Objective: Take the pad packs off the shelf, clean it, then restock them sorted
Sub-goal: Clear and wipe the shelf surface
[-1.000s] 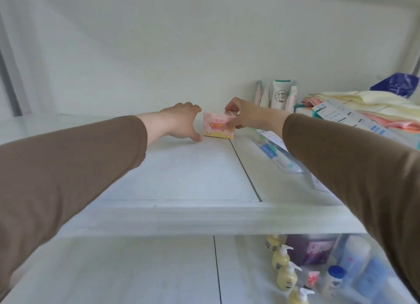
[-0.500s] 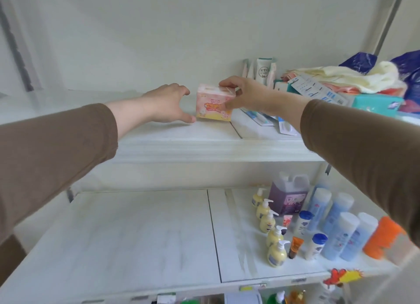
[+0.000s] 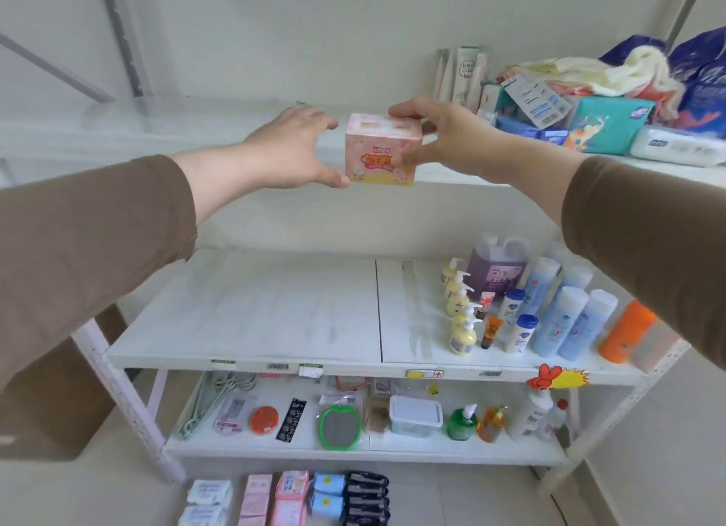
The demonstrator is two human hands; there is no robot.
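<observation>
A pink and yellow pad pack (image 3: 379,150) is held in the air in front of the top shelf (image 3: 204,132). My right hand (image 3: 444,140) grips it, fingers over its top and thumb on its front. My left hand (image 3: 290,148) touches the pack's left side with the thumb at its lower corner and the fingers spread. On the floor below lie rows of pad packs: white (image 3: 206,500), pink (image 3: 275,496), blue (image 3: 328,494) and black (image 3: 367,496).
The top shelf's right end holds tubes (image 3: 465,73), a teal pack (image 3: 611,119), towels (image 3: 601,73) and blue bags (image 3: 703,77). The middle shelf (image 3: 255,309) carries pump bottles (image 3: 459,309) and blue bottles (image 3: 565,317) at right. The lower shelf holds a green mirror (image 3: 340,425) and small goods.
The pink pack has come off the top shelf toward me, held by my right hand with the left alongside. The view has dropped, showing the lower shelves and the floor.
</observation>
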